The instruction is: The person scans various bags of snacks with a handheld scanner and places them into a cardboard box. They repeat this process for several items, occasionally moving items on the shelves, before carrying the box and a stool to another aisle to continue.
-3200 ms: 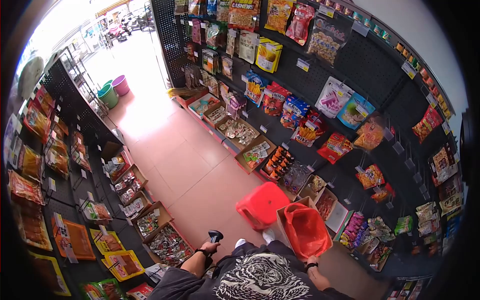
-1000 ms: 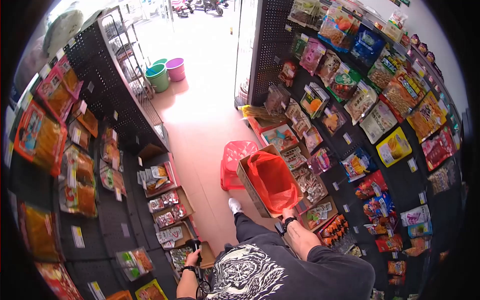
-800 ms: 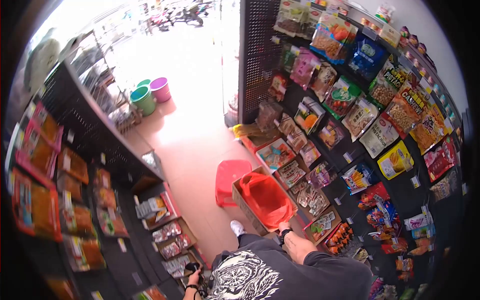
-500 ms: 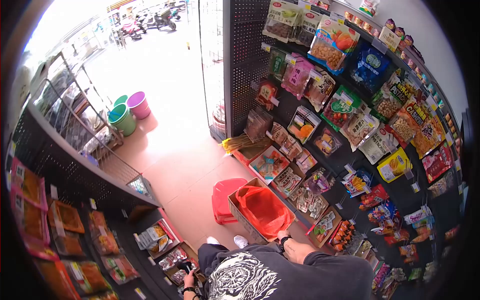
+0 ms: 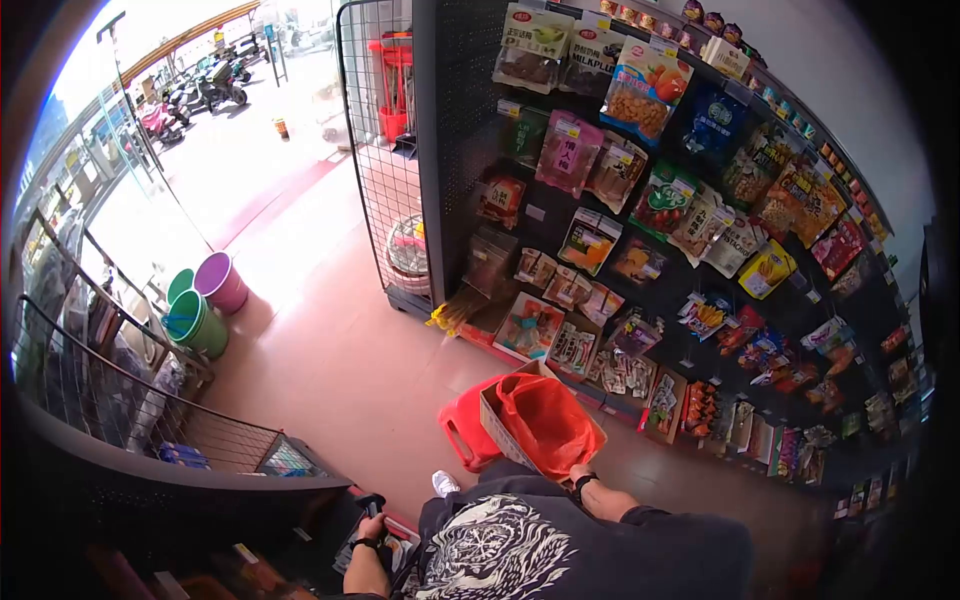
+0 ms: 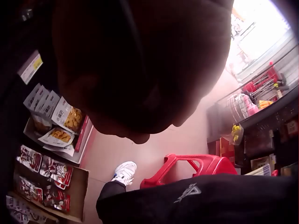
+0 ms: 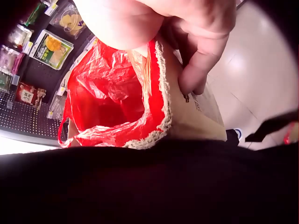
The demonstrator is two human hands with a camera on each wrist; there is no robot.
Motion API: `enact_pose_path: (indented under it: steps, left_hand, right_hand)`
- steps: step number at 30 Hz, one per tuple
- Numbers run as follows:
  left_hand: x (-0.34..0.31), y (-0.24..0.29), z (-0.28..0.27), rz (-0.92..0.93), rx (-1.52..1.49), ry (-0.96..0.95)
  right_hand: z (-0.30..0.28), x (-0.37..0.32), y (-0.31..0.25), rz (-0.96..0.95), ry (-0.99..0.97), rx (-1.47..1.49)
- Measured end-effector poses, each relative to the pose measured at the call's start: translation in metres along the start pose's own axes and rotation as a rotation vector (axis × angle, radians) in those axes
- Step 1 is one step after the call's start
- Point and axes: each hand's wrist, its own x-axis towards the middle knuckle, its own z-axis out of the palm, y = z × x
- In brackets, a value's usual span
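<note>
My right hand grips the near edge of a cardboard box lined with a red plastic bag. In the right wrist view the fingers curl down over the box's outer wall, and the bag's mouth gapes beside them. A red plastic stool sits against the box's left side. Low on the left, my left hand holds a black handheld device; I cannot tell its kind. The left wrist view shows that hand as a dark shape, hiding the device.
Hanging snack bags fill the right shelf, above open cartons. Green and purple buckets stand by the bright doorway. A mesh rack ends the right shelf. On the left are a dark shelf and packets in cartons.
I have moved along the aisle toward the doorway, the box in my right hand and the black device in my left. The box and stool are farther along than three seconds ago.
</note>
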Motion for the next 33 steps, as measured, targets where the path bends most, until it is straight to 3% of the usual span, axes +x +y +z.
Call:
enact_pose_path:
  steps: [1, 2, 3, 5, 8, 11, 16, 20, 22, 24, 33]
  left_hand:
    - [0.017, 0.018, -0.013, -0.034, -0.101, -0.023]
    - [-0.028, 0.081, -0.035, 0.051, -0.223, -0.021]
    - [0.005, 0.075, -0.037, 0.106, -0.349, -0.053]
    - [-0.002, 0.115, -0.052, 0.121, -0.393, -0.029]
    - [0.017, 0.122, -0.048, 0.167, -0.5, -0.078]
    - [0.028, 0.114, -0.029, 0.151, -0.492, -0.114]
    - [0.006, 0.066, -0.011, -0.035, -0.363, -0.125]
    - [0.001, -0.002, -0.001, -0.065, -0.505, -0.058]
    - [-0.026, -0.004, -0.009, -0.204, -0.607, -0.148]
    - [-0.006, -0.025, -0.006, -0.269, -0.574, -0.187]
    - [0.021, 0.071, -0.047, -0.193, -0.301, -0.159]
  right_hand:
    - [0.009, -0.026, -0.009, 0.028, 0.046, 0.057]
    - [0.016, -0.023, -0.01, 0.026, 0.044, 0.058]
    - [0.018, -0.012, -0.01, -0.031, 0.037, -0.021]
    - [0.02, 0.01, -0.01, -0.138, 0.018, -0.183]
    - [0.022, 0.038, 0.005, -0.244, 0.01, -0.376]
    - [0.024, 0.045, 0.002, -0.154, 0.02, -0.054]
    - [0.004, -0.042, -0.033, -0.107, 0.109, -0.203]
    - [0.029, 0.02, -0.045, -0.042, 0.197, -0.262]
    - [0.043, -0.004, -0.056, -0.085, 0.09, -0.295]
    - [0.064, 0.014, -0.062, -0.157, 0.067, -0.265]
    - [0.064, -0.014, -0.061, -0.351, 0.292, -0.341]
